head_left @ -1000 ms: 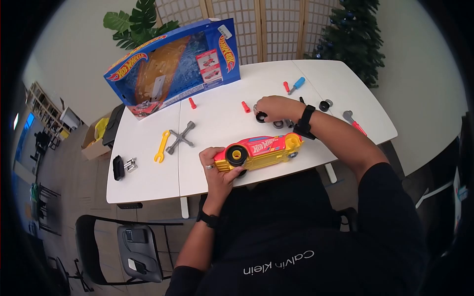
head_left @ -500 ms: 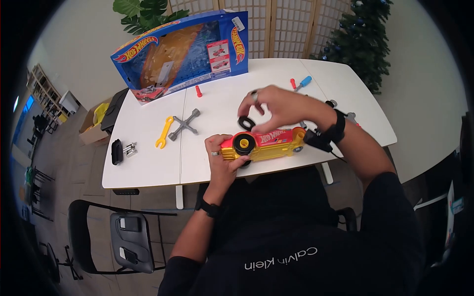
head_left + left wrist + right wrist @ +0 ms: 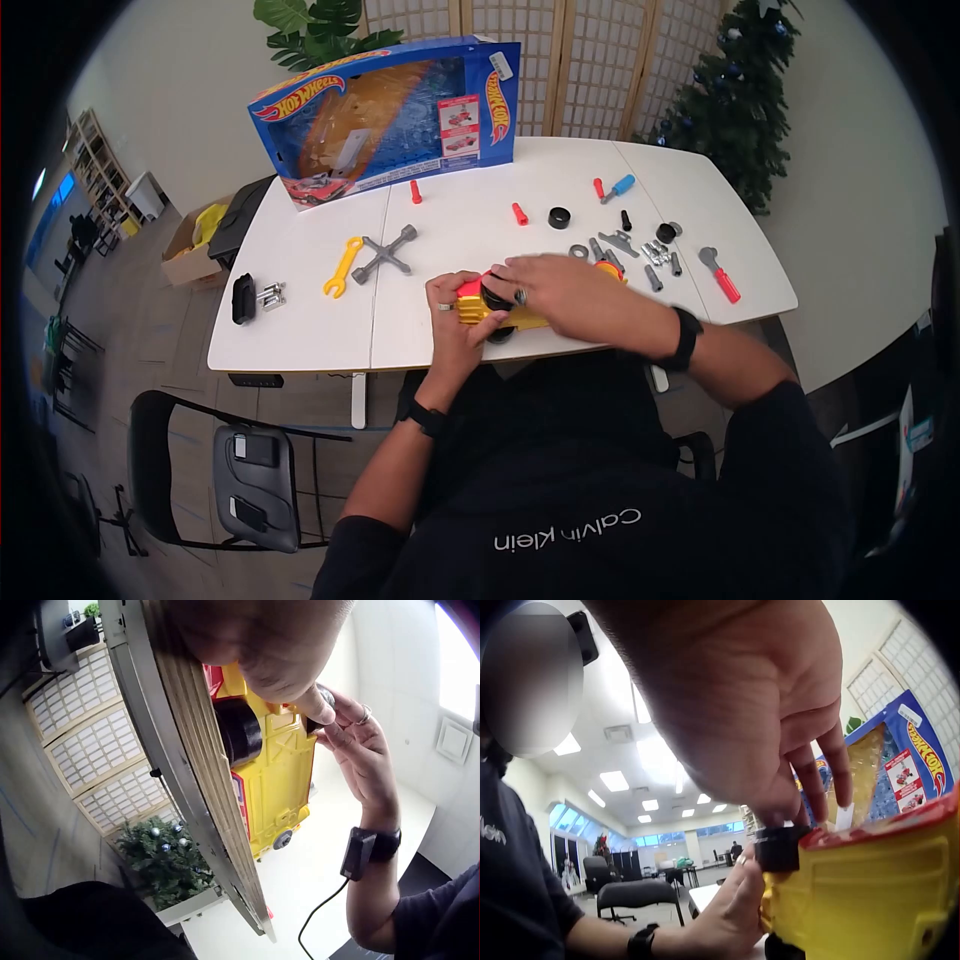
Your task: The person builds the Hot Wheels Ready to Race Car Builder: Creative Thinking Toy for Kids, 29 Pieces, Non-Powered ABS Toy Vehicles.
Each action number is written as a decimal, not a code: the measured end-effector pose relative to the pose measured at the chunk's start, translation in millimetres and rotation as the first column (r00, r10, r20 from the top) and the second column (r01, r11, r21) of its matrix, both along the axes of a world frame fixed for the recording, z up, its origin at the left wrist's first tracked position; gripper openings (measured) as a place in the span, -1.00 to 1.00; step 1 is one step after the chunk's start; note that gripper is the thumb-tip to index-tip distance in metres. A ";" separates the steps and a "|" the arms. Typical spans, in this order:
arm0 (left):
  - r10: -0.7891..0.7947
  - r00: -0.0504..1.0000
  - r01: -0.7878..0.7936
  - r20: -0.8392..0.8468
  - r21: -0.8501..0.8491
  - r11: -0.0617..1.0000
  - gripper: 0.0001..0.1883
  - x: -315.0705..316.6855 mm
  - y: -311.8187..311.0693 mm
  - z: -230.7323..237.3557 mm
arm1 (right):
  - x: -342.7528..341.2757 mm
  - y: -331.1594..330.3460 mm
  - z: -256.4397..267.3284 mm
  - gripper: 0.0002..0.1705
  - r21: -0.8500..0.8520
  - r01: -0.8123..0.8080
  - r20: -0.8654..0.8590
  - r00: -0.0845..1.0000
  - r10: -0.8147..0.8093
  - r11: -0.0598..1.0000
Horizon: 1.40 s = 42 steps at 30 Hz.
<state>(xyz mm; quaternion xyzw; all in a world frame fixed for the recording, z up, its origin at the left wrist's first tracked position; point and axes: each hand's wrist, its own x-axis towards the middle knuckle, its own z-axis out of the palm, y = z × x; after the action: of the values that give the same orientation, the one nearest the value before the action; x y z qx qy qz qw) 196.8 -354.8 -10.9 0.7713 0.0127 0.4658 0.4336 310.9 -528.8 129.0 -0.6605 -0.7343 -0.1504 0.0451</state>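
A red and yellow toy car (image 3: 475,312) lies on its side at the table's near edge, its yellow underside (image 3: 277,780) filling much of the left wrist view. My left hand (image 3: 455,325) grips its left end, thumb on the underside. Over that end, my right hand (image 3: 590,300) pinches the upper black wheel (image 3: 495,294). In the right wrist view, fingers of the right hand (image 3: 757,697) touch the top of this wheel (image 3: 776,850), other fingers reaching over the red side. A second black wheel (image 3: 240,732) shows opposite. The hand partly hides the upper wheel.
Behind stands a blue box (image 3: 490,150). Left lie a yellow wrench (image 3: 344,268) and grey cross wrench (image 3: 385,254). A black ring (image 3: 560,217), red pieces, grey parts, a blue-handled screwdriver (image 3: 622,186) and a red-handled tool (image 3: 725,285) lie beyond and right.
My right hand has come from the parts on the table, carrying a black ring left and toward me, to the car's upper wheel. The left hand keeps its grip on the car.
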 end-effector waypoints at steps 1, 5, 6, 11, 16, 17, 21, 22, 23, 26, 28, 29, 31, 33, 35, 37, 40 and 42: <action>0.017 1.000 -0.017 0.003 0.002 1.000 -0.24 0.7 0.9 -0.1 | -17.2 -7.5 -5.2 -0.14 -0.049 0.055 -0.115 0.992 -0.060 0.997; -0.011 1.000 0.011 0.009 0.025 1.000 -0.21 -2.5 -2.9 2.8 | -50.9 -24.0 -15.1 -0.02 -0.069 0.169 0.018 0.986 -0.168 0.983; -0.013 1.000 0.012 0.004 0.021 1.000 -0.21 -2.2 -2.5 1.7 | -46.4 -24.1 -16.5 -0.01 -0.062 0.152 -0.050 0.987 -0.155 0.986; -0.014 1.000 0.014 0.003 0.068 0.998 -0.21 -1.9 0.3 1.6 | -37.8 -24.5 -22.0 -0.10 0.023 0.154 -0.415 0.900 -0.131 0.988; -0.027 1.000 0.027 0.005 0.053 0.998 -0.22 -2.6 -0.4 0.8 | -17.3 -22.8 -13.5 -0.22 -0.045 0.046 -0.449 0.891 -0.062 0.998; -0.031 1.000 0.030 0.006 0.047 0.998 -0.22 -2.7 -1.2 1.7 | -12.2 -22.7 -10.0 -0.26 -0.079 0.004 -0.517 0.855 -0.045 0.997; -0.012 1.000 0.011 0.008 0.051 0.999 -0.23 -1.3 -3.1 2.1 | 12.2 -20.3 -10.6 -0.35 -0.091 -0.112 -0.435 0.898 0.062 0.990; -0.026 1.000 0.025 0.008 0.054 0.998 -0.23 -0.8 -3.5 2.1 | 9.7 -21.6 -7.7 -0.35 -0.087 -0.098 -0.435 0.899 0.051 0.991; -0.011 1.000 0.011 0.008 0.056 0.998 -0.23 -1.4 -3.4 1.9 | 5.7 -22.6 -2.9 -0.36 -0.085 -0.096 -0.479 0.877 0.044 0.992; -0.007 1.000 0.005 0.019 0.077 0.997 -0.23 -2.2 -3.0 2.3 | 22.7 -32.6 10.0 -0.39 -0.053 -0.083 -0.477 0.878 0.048 0.995; 0.021 1.000 -0.021 0.004 0.076 0.997 -0.23 -3.0 -3.5 2.2 | 49.3 -42.5 32.9 -0.50 0.096 0.302 -0.667 0.727 -0.164 0.949; 0.026 1.000 -0.026 -0.002 0.080 0.996 -0.24 -3.1 -3.1 2.7 | 82.6 -47.2 32.5 -0.53 0.102 0.432 -0.574 0.761 -0.302 0.896; 0.027 0.999 -0.025 -0.022 0.055 0.998 -0.24 -3.2 -4.4 1.6 | 145.1 -55.1 16.6 -0.52 0.018 0.708 -0.346 0.667 -0.660 0.706; 0.034 0.999 -0.033 -0.030 0.035 0.999 -0.24 -2.4 -3.0 3.2 | 188.9 -62.5 -14.3 -0.43 -0.132 0.871 -0.148 0.455 -0.878 0.474; 0.024 1.000 -0.023 -0.015 0.055 0.998 -0.24 -2.1 -2.1 2.5 | 216.6 -63.5 -43.1 -0.38 -0.223 0.899 -0.139 0.353 -0.925 0.376; 0.006 1.000 -0.006 -0.011 0.042 0.999 -0.24 -2.4 -2.6 1.8 | 228.0 -62.9 -57.4 -0.40 -0.219 0.900 -0.128 0.357 -0.925 0.377; 0.006 0.999 -0.005 -0.031 0.050 0.999 -0.23 -4.5 -2.5 3.4 | 240.5 -59.9 -71.7 -0.51 -0.169 0.900 -0.154 0.377 -0.913 0.401; 0.014 0.999 -0.012 -0.032 0.064 0.998 -0.23 -4.9 -1.2 2.8 | 249.1 -59.0 -75.8 -0.58 -0.093 0.909 -0.176 0.386 -0.905 0.406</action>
<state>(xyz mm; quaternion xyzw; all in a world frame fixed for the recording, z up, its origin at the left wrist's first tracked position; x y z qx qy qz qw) 191.9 -356.0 -8.1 0.7922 0.0098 0.4561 0.4053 560.0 -587.8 53.2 -0.9645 -0.2456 -0.0908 0.0348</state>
